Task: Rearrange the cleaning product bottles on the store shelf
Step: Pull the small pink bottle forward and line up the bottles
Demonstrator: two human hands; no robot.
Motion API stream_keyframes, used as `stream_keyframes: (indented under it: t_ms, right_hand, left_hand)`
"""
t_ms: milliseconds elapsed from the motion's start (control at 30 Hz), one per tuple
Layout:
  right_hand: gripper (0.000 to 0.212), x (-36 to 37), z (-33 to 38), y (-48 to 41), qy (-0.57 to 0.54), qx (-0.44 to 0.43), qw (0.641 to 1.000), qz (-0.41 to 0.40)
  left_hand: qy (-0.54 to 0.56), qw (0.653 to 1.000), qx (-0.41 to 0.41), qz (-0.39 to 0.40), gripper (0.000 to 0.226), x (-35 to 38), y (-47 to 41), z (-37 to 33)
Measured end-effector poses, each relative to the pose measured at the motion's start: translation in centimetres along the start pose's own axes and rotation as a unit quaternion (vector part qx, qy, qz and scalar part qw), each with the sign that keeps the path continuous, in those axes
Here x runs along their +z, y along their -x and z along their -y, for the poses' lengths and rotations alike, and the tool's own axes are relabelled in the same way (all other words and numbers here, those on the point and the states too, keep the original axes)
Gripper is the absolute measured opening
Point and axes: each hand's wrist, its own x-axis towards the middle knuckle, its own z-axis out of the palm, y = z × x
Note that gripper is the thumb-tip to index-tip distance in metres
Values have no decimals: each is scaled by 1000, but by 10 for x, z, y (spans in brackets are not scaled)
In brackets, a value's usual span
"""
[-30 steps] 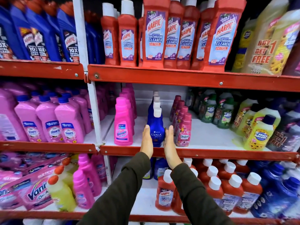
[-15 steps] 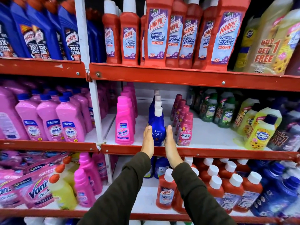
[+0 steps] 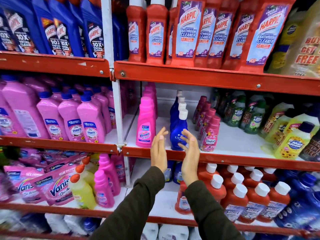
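Head cam view, only one angle here. Both hands are up in front of the middle shelf (image 3: 225, 157), the red metal one with the white board on top. The left hand (image 3: 159, 150) and right hand (image 3: 189, 153) face each other palm to palm, fingers (image 3: 162, 134) spread loose and empty, nothing gripped. Dark olive sleeves (image 3: 138, 205) on both arms.

Right between and just behind the hands stands the dark blue plastic Ujala bottle with the white cap (image 3: 178, 129), upright at the front edge of that shelf. The right fingertips overlap its lower label in the picture, but I honestly can't tell if they touch it. The left hand sits clear of it. More of the same blue bottles line up straight behind it.

Just left of that row is a bright pink Vanish bottle (image 3: 146, 123) with more pink ones behind. Just right is a row of small magenta Comfort bottles (image 3: 210, 135), the front one near the right hand.

Top shelf has tall red Harpic bathroom cleaner bottles (image 3: 187, 32); below, squat red Harpic bottles with white caps (image 3: 240, 201).
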Motion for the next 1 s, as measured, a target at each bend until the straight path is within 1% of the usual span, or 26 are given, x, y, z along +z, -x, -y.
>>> stream_keyframes:
  t_ms: [67,133,200,267,333,400,467,533,633,700,800,967,1000]
  right_hand:
    - [40,16,-10,10,-1,0,999,32]
    - [50,34,-20,15,9,22,997,80]
    - [51,49,-27,13,20,50,991,122]
    - [51,62,-28,8,26,81,985,147]
    - [57,73,-28,-2,20,114,980,163]
    - [63,81,-26,-11,14,137,974,181]
    - [65,87,-23,-18,4,153,970,189]
    - [64,90,-21,-19,17,164,966,198]
    - [53,92,-27,-19,40,169,965,198]
    - [51,93,-29,-18,50,166,964,202]
    - [51,93,-32,-16,54,178,962,202]
    - [38,92,-34,-13,58,153,966,200]
    - [38,92,-36,-16,45,161,965,201]
  left_hand:
    - [-8,999,41,-34,52,-12,1,1]
    - [-5,995,68,-72,46,-28,-1,-2]
    - [-14,990,77,-117,38,-43,-9,-4]
    - [-24,989,56,-137,42,-57,-19,-3]
    - [-34,992,10,-125,51,-70,-33,-2]
    - [-29,995,-52,-86,55,-76,-48,-3]
    - [34,991,-127,-37,58,-78,-62,-3]
    - [85,981,-173,0,59,-78,-68,-3]
    - [69,980,-183,29,53,-82,-66,2]
    - [58,982,-175,37,52,-84,-65,2]
    - [63,982,-172,39,59,-86,-69,5]
    - [42,983,-173,39,65,-90,-69,9]
    - [44,984,-170,39,65,-90,-71,12]
